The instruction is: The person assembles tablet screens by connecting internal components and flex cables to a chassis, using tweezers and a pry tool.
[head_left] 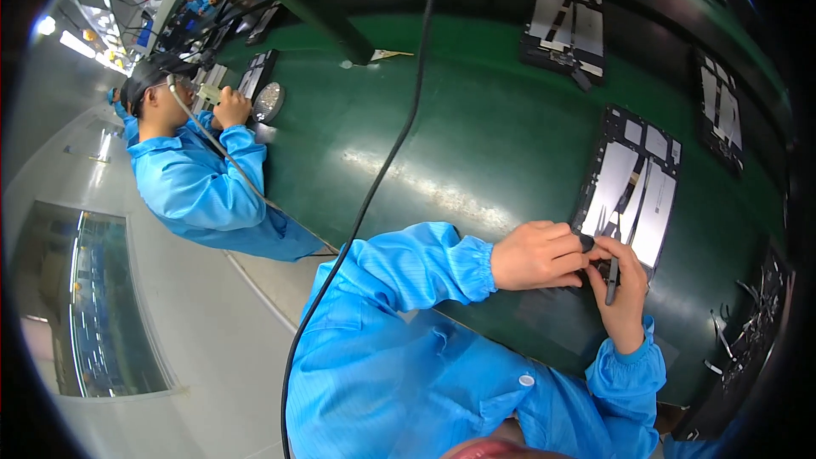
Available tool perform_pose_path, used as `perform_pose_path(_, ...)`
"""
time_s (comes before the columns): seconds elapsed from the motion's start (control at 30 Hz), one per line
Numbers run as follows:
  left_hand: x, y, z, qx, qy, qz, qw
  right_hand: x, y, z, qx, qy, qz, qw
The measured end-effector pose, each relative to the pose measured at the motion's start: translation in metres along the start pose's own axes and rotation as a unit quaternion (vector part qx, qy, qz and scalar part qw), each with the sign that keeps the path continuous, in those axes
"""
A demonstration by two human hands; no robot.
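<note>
Opened flat device [650, 140], silver panels exposed, lies on the green counter [476, 119], near end under both hands. Right hand [625, 285]: grip closed around a slim grey tool [612, 282] at that end. Left hand [540, 257]: fingertips bunched beside a small black piece [586, 242]; can't tell if the grip has it. Two similar units [586, 30] [722, 106] sit farther out. Co-worker in blue [200, 183] at far left.

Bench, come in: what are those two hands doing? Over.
Right hand holds slim grey tool at near end of opened flat device. Left hand close beside, grip unclear. Black cable crosses view, clear of device.
</note>
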State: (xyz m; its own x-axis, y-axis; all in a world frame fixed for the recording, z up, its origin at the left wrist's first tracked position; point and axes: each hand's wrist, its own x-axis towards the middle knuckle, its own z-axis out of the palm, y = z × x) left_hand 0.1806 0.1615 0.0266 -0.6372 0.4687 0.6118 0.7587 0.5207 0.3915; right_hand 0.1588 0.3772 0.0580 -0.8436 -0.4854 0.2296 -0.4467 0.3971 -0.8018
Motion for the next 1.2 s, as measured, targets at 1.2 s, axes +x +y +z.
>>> perform_pose_path(1.2,0.006,0.005,-0.003,-0.010,0.029,-0.078,0.996,0.000,0.013,0.001,-0.001,0.005,-0.034,0.999)
